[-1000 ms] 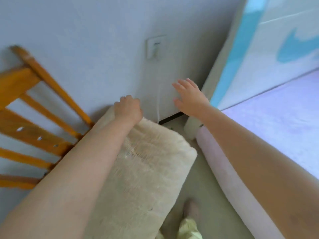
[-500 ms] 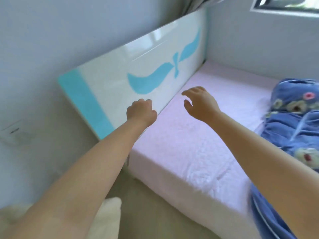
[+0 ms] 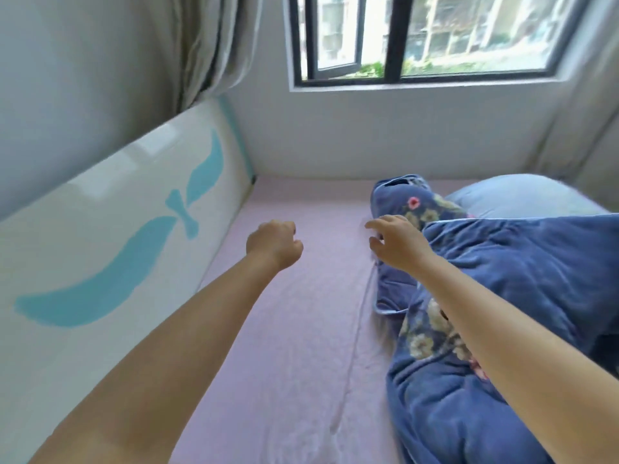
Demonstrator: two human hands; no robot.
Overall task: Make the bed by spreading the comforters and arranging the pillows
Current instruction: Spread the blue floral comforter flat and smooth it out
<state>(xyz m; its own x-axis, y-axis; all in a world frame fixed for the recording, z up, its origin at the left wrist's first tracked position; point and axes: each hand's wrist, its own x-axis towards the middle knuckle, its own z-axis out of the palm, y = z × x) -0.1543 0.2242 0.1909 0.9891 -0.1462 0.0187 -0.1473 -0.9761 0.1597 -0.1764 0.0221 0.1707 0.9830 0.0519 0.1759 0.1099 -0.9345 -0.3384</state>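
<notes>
Left hand (image 3: 275,242) is curled into an empty fist above the pink sheet (image 3: 294,329). Right hand (image 3: 397,244), fingers spread, hovers at the rumpled blue comforter (image 3: 502,296); touching or not, I cannot tell. A pale pillow (image 3: 522,195) lies half hidden behind.

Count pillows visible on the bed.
1: a pale blue-grey pillow at the far right, behind the bunched blue floral comforter. More may be hidden under it.

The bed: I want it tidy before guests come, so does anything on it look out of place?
Yes. The blue floral comforter lies bunched in a heap along the right side, not spread, leaving the pink sheet bare. A pale blue pillow sits behind it, away from the headboard. Both hands, left and right, hold nothing.
</notes>
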